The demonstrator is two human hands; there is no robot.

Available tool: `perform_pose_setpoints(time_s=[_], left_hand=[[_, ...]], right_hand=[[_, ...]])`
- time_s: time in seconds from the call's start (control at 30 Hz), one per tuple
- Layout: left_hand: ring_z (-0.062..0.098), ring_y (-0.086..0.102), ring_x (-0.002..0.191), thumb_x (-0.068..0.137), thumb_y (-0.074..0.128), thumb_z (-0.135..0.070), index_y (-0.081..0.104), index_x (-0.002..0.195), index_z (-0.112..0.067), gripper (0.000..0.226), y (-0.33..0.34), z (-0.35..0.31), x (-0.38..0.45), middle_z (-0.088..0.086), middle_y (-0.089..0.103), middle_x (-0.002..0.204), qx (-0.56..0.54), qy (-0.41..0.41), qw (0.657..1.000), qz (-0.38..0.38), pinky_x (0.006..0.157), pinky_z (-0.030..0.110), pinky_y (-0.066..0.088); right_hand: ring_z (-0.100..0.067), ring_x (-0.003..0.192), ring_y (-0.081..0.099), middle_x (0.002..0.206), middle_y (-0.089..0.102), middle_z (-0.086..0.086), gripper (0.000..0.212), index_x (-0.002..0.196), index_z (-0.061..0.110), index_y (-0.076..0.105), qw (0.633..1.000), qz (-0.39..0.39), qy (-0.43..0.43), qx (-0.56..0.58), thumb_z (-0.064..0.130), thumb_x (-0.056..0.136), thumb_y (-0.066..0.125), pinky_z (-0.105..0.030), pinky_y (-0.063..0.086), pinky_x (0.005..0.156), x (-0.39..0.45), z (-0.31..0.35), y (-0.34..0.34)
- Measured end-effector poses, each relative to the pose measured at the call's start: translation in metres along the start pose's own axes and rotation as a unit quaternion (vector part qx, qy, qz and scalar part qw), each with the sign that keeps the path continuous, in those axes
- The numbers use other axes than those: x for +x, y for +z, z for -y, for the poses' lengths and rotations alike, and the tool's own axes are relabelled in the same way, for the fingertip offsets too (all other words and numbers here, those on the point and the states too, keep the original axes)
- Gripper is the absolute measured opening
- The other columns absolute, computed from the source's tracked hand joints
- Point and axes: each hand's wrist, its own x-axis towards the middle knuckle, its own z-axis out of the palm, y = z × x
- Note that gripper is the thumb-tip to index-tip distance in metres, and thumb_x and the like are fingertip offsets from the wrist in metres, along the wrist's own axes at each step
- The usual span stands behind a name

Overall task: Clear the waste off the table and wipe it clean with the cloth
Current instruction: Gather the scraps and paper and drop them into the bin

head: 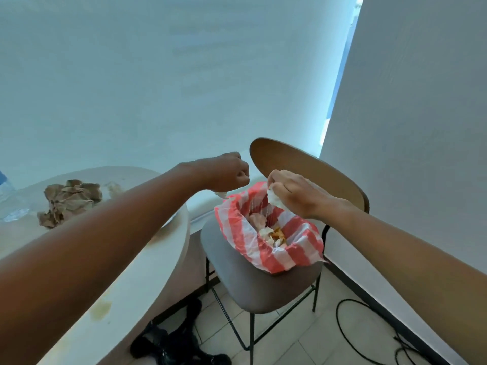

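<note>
On the chair [253, 280] seat beside the round table [147, 262] sits the red-and-white striped bag [287, 248], mouth open, scraps inside. I see my left hand [226, 171] curled, gripping the bag's far rim, and my right hand [295, 193] pinching a white tissue [274, 200] just above the opening. Crumpled brown paper [71, 200] lies on the tabletop, well apart from the bag, near a clear bottle [10, 201] at the frame edge. No writing is readable. Tiled floor [297, 341] shows below, with a black cable [350, 335].
</note>
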Motion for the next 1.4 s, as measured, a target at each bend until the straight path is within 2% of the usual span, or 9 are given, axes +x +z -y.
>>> perform_pose_setpoints(time_s=[0.13, 0.23, 0.37, 0.5, 0.63, 0.83, 0.97, 1.07, 1.4], left_hand=[[0.011, 0.050, 0.097, 0.096, 0.051, -0.025, 0.070, 0.108, -0.014, 0.025, 0.010, 0.007, 0.037, 0.003, 0.056, 0.112, 0.009, 0.058, 0.998, 0.023, 0.088, 0.027, 0.042], [0.014, 0.055, 0.095, 0.095, 0.055, -0.025, 0.072, 0.108, -0.017, 0.023, 0.021, 0.013, 0.062, -0.001, 0.056, 0.106, 0.010, 0.097, 0.994, 0.045, 0.089, 0.031, 0.050], [0.016, 0.061, 0.094, 0.094, 0.061, -0.024, 0.070, 0.110, -0.023, 0.018, 0.040, 0.018, 0.085, -0.004, 0.060, 0.105, 0.018, 0.135, 0.988, 0.075, 0.083, 0.031, 0.055], [0.013, 0.061, 0.088, 0.091, 0.067, -0.025, 0.069, 0.107, -0.026, 0.016, 0.061, 0.019, 0.104, -0.007, 0.062, 0.103, 0.025, 0.154, 0.984, 0.084, 0.074, 0.027, 0.057], [0.014, 0.064, 0.085, 0.085, 0.076, -0.022, 0.071, 0.106, -0.028, 0.022, 0.082, 0.017, 0.121, -0.008, 0.063, 0.100, 0.027, 0.153, 0.983, 0.095, 0.071, 0.027, 0.060], [0.021, 0.070, 0.079, 0.076, 0.078, -0.021, 0.057, 0.073, -0.054, 0.039, 0.123, 0.021, 0.150, -0.005, 0.064, 0.099, 0.013, 0.114, 0.978, 0.173, 0.061, 0.040, 0.061], [0.023, 0.061, 0.099, 0.081, 0.075, -0.014, 0.069, 0.102, -0.029, 0.027, 0.131, 0.009, 0.147, 0.000, 0.062, 0.111, 0.034, 0.125, 0.977, 0.169, 0.083, 0.041, 0.056], [0.023, 0.057, 0.109, 0.080, 0.078, -0.020, 0.065, 0.115, -0.024, 0.038, 0.142, 0.011, 0.150, 0.001, 0.057, 0.119, 0.026, 0.112, 0.979, 0.170, 0.091, 0.043, 0.052], [0.017, 0.055, 0.107, 0.092, 0.064, -0.026, 0.063, 0.124, -0.025, 0.032, 0.141, 0.023, 0.148, -0.002, 0.055, 0.124, 0.022, 0.087, 0.984, 0.154, 0.080, 0.028, 0.045]], right_hand=[[-0.017, 0.094, 0.056, 0.111, 0.054, -0.001, 0.028, 0.110, 0.025, 0.048, 0.998, 0.022, 0.055, -0.009, 0.037, 0.104, 0.023, -0.043, 0.053, 0.089, 0.006, -0.019, 0.014], [-0.013, 0.108, 0.051, 0.129, 0.046, 0.003, 0.023, 0.126, 0.033, 0.044, 0.995, 0.029, 0.097, 0.004, 0.033, 0.107, 0.030, -0.034, 0.048, 0.098, 0.012, -0.032, 0.028], [-0.014, 0.106, 0.053, 0.131, 0.044, 0.007, 0.035, 0.136, 0.038, 0.039, 0.989, 0.029, 0.139, 0.044, 0.023, 0.105, 0.046, -0.021, 0.050, 0.083, 0.013, -0.044, 0.048], [-0.015, 0.098, 0.063, 0.132, 0.058, 0.003, 0.046, 0.136, 0.044, 0.040, 0.987, 0.039, 0.150, 0.043, 0.025, 0.099, 0.061, -0.031, 0.060, 0.085, 0.016, -0.060, 0.066], [-0.011, 0.083, 0.062, 0.118, 0.065, 0.002, 0.054, 0.140, 0.038, 0.041, 0.989, 0.045, 0.133, 0.043, 0.028, 0.094, 0.068, -0.027, 0.059, 0.082, 0.022, -0.077, 0.078], [-0.010, 0.089, 0.061, 0.124, 0.064, 0.005, 0.046, 0.135, 0.030, 0.055, 0.992, 0.046, 0.095, 0.069, 0.029, 0.092, 0.071, -0.029, 0.056, 0.081, 0.029, -0.100, 0.095], [-0.015, 0.104, 0.063, 0.121, 0.065, 0.004, 0.044, 0.133, 0.031, 0.055, 0.990, 0.079, 0.089, 0.076, 0.033, 0.091, 0.069, -0.038, 0.057, 0.090, 0.034, -0.117, 0.106], [-0.016, 0.119, 0.057, 0.130, 0.061, 0.001, 0.052, 0.139, 0.027, 0.053, 0.989, 0.102, 0.081, 0.067, 0.038, 0.091, 0.070, -0.034, 0.053, 0.095, 0.035, -0.127, 0.109], [-0.011, 0.105, 0.061, 0.128, 0.063, 0.005, 0.052, 0.137, 0.032, 0.050, 0.993, 0.100, 0.058, 0.012, 0.059, 0.093, 0.055, -0.039, 0.058, 0.086, 0.043, -0.134, 0.107]])
